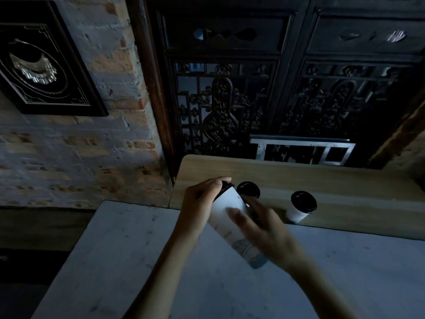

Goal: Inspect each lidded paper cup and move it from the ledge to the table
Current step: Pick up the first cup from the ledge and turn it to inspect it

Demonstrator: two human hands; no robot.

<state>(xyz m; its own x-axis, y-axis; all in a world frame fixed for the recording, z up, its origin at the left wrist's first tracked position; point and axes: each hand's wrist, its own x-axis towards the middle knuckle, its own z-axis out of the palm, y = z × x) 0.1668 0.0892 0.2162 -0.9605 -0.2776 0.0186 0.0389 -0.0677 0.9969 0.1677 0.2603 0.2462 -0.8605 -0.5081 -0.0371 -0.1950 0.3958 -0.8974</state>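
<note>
White paper cup (230, 217) with a black lid (226, 185), tilted above the grey table (115, 261). I see the left hand (197, 208) wrapped round the rim end and the right hand (264, 226) closed on the lower wall; the right one is blurred. I judge the wall light and easily crushed, so I would hold near the stiff rim. Two more lidded cups (301, 207) stand on the wooden ledge (299, 180); one (248, 189) is half hidden. Contents cannot be told.
</note>
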